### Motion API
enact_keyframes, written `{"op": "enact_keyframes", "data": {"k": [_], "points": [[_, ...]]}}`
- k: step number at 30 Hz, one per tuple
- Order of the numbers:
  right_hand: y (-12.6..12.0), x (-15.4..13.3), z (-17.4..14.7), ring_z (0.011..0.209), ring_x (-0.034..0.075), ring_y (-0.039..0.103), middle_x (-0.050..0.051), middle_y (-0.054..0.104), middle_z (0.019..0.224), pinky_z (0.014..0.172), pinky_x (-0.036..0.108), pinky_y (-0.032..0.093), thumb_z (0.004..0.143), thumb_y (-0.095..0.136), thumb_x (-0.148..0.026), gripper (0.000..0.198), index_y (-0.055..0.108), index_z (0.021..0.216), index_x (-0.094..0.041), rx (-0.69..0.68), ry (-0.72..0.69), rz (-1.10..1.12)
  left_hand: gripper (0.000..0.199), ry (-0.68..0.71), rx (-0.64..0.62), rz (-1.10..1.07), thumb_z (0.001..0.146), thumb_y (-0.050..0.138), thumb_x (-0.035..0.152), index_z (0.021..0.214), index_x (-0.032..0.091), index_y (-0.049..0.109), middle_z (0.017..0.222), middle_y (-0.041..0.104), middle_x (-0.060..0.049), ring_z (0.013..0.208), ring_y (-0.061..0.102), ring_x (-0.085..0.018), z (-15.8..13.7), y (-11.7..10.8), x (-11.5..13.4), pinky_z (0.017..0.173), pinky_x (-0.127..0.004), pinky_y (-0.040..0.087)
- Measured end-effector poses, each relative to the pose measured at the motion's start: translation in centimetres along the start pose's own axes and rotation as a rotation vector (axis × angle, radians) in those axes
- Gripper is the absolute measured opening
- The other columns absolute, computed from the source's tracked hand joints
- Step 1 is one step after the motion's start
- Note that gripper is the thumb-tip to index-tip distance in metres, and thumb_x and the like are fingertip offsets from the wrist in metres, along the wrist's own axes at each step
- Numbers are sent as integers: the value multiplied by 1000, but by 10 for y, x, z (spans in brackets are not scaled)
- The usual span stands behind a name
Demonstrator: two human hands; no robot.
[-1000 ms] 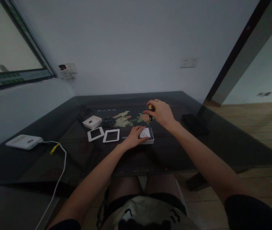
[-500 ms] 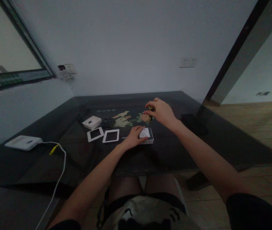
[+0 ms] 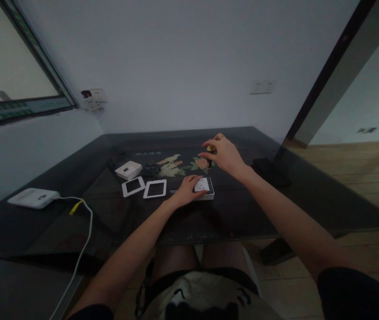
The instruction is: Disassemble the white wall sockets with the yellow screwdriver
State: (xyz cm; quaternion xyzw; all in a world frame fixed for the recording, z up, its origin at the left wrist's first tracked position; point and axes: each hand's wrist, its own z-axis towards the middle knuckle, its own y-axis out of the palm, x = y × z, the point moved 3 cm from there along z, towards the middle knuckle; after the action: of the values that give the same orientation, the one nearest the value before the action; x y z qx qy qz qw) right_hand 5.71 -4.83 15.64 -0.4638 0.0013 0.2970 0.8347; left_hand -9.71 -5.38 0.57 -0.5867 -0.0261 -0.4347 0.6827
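My left hand (image 3: 187, 191) rests at the left side of a white wall socket (image 3: 202, 184), its thumb and fingers gripping the edges. The socket lies on the table with its holed face up. Up and to the right, my right hand (image 3: 227, 154) pinches the yellow-and-black handle of a screwdriver (image 3: 209, 156) between thumb and fingers. The screwdriver is upright above the socket's far side; its shaft is too thin and dark to make out. Left of my left hand lie two white square frames, one nearer (image 3: 155, 189) and one farther left (image 3: 133, 186).
Behind the frames stand a white box-shaped housing (image 3: 128, 170) and a dark small object (image 3: 151, 170). A white device (image 3: 34, 198) with a white cable (image 3: 89, 226) sits at the left. A flat black object (image 3: 271, 172) lies right on the dark table (image 3: 243, 218).
My right hand's fingers have shifted slightly on the screwdriver handle, which appears turned a little. My left hand and the socket have stayed in place.
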Motion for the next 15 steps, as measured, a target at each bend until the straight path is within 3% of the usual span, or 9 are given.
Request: {"op": "enact_keyframes", "data": {"k": [4,9,11,15], "points": [[3,2,0,88,23,60,8,63,98,76,35,46,79,69,-24,24,69,103,-23,3,0,-16,59,-5,-3,-11,82,61,45,134,19,47,131,49,-13,126,41,-28,0,0,0,110,-45,32],[2,9,6,88,20,62,6,67,100,79,33,47,74,65,-6,38,65,110,-20,-160,-29,162,61,-11,-8,-17,82,62,44,134,16,47,132,48,-14,126,41,-28,0,-1,3,111,-44,30],[1,6,6,86,19,61,6,65,99,77,32,47,76,67,-12,31,67,105,-21,-162,-53,160,60,-10,-6,-17,82,62,44,134,17,47,132,48,-14,127,41,-28,0,-2,3,111,-45,30],[1,-4,-1,82,20,58,8,58,99,69,32,44,80,67,-34,19,68,95,-22,-6,-19,-11,59,-7,-4,-10,82,62,45,133,19,48,132,48,-13,127,40,-28,0,-2,4,111,-45,31]]}}
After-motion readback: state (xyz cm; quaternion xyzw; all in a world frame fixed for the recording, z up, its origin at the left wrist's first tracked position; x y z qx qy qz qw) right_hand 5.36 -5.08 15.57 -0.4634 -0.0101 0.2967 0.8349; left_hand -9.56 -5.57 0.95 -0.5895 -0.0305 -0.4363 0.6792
